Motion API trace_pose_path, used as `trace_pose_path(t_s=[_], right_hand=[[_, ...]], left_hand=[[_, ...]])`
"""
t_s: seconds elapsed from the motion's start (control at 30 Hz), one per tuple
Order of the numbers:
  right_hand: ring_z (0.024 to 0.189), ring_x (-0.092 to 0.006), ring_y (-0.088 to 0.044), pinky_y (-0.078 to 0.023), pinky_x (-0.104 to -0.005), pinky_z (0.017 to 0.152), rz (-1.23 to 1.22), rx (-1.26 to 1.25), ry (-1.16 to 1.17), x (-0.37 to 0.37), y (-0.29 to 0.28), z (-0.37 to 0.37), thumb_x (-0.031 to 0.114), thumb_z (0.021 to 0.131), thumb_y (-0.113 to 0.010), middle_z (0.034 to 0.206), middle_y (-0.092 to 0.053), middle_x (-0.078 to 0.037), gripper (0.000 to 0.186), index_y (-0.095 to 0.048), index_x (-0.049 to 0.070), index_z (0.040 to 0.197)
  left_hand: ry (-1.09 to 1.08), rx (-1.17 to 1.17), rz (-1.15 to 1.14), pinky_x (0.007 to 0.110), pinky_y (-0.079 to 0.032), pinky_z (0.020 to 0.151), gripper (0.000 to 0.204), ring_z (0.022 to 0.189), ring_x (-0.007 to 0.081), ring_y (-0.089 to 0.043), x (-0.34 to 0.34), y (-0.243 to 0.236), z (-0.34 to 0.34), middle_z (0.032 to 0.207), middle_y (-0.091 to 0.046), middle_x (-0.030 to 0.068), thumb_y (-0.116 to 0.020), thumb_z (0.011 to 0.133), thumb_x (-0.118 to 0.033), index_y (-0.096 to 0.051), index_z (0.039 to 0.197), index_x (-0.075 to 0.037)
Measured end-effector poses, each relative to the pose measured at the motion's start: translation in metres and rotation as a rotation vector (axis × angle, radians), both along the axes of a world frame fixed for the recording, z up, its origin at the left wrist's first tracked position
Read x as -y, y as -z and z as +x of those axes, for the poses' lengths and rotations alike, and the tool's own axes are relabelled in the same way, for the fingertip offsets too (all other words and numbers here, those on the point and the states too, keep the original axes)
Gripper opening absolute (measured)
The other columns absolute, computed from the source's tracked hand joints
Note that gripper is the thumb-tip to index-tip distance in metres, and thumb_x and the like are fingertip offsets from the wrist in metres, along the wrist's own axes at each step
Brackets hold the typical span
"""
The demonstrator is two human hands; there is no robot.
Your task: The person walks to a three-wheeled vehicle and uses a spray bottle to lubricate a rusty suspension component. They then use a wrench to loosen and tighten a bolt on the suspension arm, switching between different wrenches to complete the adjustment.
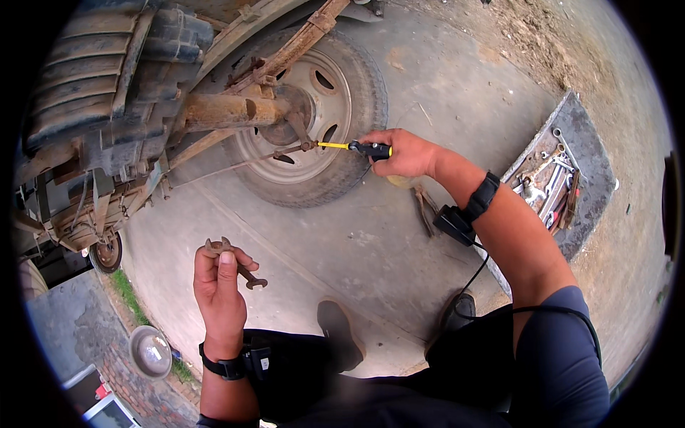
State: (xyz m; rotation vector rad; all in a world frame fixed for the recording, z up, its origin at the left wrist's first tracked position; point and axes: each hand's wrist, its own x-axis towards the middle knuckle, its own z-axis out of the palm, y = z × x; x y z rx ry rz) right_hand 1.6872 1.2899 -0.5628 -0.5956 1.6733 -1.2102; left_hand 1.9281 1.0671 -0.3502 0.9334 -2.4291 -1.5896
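Filling the upper left, a vehicle's ribbed underside overhangs the ground, with a small wheel and a round basin lower down. Next comes the left hand, fingers and thumb pinching a rusty wrench above the concrete; its long axis slants from upper left to lower right, with the upper prongs pointing up, away from the body. Farther along stands a big wheel, a rod's joint in front of it. A yellow-black tool lies nearly level, its yellow end pointing left at that joint; whether they touch, I cannot tell. The right hand has its fingers curled around the tool's black end. Near that forearm, rusty pliers lie on the ground, and farther right a grey tray holds loose wrenches.
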Motion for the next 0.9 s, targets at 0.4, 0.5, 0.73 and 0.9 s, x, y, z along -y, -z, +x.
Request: trace_pose_path(t_s=[0.4,0.5,0.73,0.9], right_hand=[[0.093,-0.021,-0.061,-0.049,-0.0314,0.087,-0.068,-0.095,0.019,-0.001,0.01,0.003,0.021,0.073,-0.072,0.1,-0.066,-0.008,0.058,-0.063,0.011,0.129],[0.092,-0.0181,-0.06,-0.049,-0.0303,0.086,-0.142,-0.018,0.079,-0.005,0.015,0.008,0.019,0.074,-0.072,0.099,-0.065,-0.006,0.057,-0.062,0.01,0.13],[0.089,-0.0157,-0.059,-0.049,-0.029,0.085,-0.12,0.0,0.079,-0.006,0.017,0.009,0.017,0.076,-0.072,0.097,-0.064,-0.004,0.057,-0.061,0.009,0.131],[0.088,-0.0146,-0.059,-0.049,-0.0286,0.084,-0.131,0.039,0.09,-0.006,0.013,0.01,0.016,0.077,-0.072,0.094,-0.064,-0.002,0.055,-0.062,0.01,0.131]], left_hand=[[0.022,-0.006,-0.023,0.025,-0.042,0.072,0.016,0.077,0.0109,-0.059,-0.003,0.001,0.002,0.087,-0.062,0.0028,-0.047,0.106,-0.023,-0.054,0.105,-0.008],[0.022,-0.004,-0.031,0.025,-0.042,0.072,0.017,0.077,0.0109,-0.059,-0.003,-0.001,0.003,0.087,-0.062,0.0028,-0.047,0.106,-0.024,-0.055,0.105,-0.009],[0.031,-0.008,-0.035,0.025,-0.043,0.072,0.017,0.078,0.0111,-0.059,-0.004,-0.002,0.004,0.088,-0.062,0.0029,-0.048,0.106,-0.025,-0.054,0.105,-0.009],[0.014,-0.011,-0.022,0.026,-0.046,0.073,0.017,0.079,0.0124,-0.059,-0.006,-0.002,0.006,0.088,-0.061,0.0036,-0.048,0.106,-0.025,-0.054,0.106,-0.008]])
